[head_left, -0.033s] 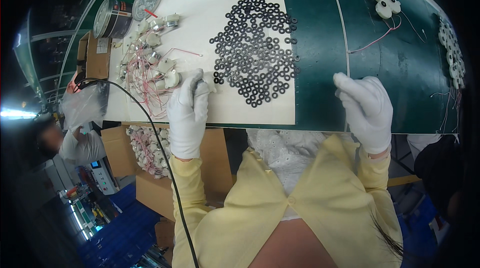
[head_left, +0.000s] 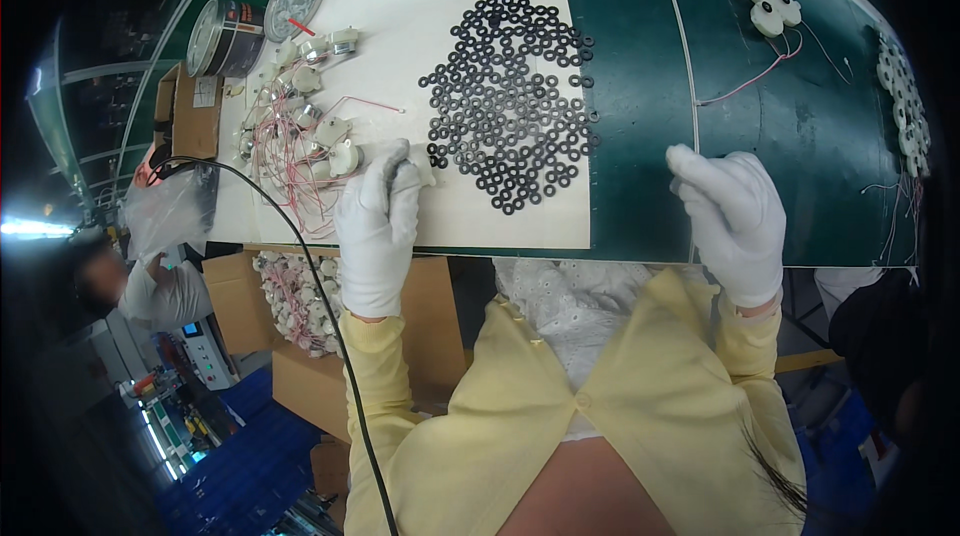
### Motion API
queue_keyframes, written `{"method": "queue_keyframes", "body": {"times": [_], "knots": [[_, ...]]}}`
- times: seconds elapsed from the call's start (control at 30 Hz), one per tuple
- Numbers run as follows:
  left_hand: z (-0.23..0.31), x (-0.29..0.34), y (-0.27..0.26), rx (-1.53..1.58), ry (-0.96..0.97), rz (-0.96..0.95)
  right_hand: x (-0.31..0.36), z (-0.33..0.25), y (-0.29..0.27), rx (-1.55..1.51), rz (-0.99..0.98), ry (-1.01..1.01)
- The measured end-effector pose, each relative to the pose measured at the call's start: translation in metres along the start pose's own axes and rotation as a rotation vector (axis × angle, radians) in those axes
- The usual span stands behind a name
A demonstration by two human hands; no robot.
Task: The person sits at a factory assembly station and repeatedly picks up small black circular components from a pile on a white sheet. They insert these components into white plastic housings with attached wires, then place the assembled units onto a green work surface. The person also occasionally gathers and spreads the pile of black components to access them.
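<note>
My left hand (head_left: 375, 236), in a white glove, is at the left part of the white sheet with its fingers drawn together. A small whitish piece shows beside its fingertips, too unclear to name. Next to it lies a pile of small motors (head_left: 343, 158) with pale plastic housings and pink wires. Many black rings (head_left: 510, 106) are spread flat to the right of this hand. My right hand (head_left: 738, 226), gloved too, is over the green mat (head_left: 640, 136) with thumb and fingers pressed together. Whatever it may pinch is hidden.
A tin can (head_left: 228, 38) and a round clear tray (head_left: 297, 1) stand at the far left. Wired white units (head_left: 768, 6) lie at the far right, more along the right edge. A black cable (head_left: 335, 311) crosses by my left arm. Below sits a filled cardboard box (head_left: 310, 391).
</note>
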State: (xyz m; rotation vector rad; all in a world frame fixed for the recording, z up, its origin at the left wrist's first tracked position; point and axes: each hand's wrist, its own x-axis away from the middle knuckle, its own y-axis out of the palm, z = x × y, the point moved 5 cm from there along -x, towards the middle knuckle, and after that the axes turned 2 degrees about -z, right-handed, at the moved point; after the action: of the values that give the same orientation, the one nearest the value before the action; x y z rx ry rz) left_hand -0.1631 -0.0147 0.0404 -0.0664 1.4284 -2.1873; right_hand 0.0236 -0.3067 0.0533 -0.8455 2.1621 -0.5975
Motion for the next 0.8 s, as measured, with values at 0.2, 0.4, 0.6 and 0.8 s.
{"method": "queue_keyframes", "body": {"times": [0.2, 0.4, 0.6, 0.8], "knots": [[0.022, -0.006, -0.004, -0.241, 0.208, 0.04, 0.0, 0.0, -0.001, -0.012, -0.004, 0.019], [0.027, -0.01, -0.009, -0.352, 0.262, -0.018, 0.001, 0.001, -0.001, -0.017, -0.008, 0.026], [0.042, 0.003, -0.019, -0.583, 0.269, -0.153, 0.0, 0.001, -0.001, -0.021, -0.007, 0.027], [0.037, -0.003, -0.021, -0.457, 0.138, -0.345, 0.001, 0.001, -0.001, -0.014, -0.009, 0.022]]}}
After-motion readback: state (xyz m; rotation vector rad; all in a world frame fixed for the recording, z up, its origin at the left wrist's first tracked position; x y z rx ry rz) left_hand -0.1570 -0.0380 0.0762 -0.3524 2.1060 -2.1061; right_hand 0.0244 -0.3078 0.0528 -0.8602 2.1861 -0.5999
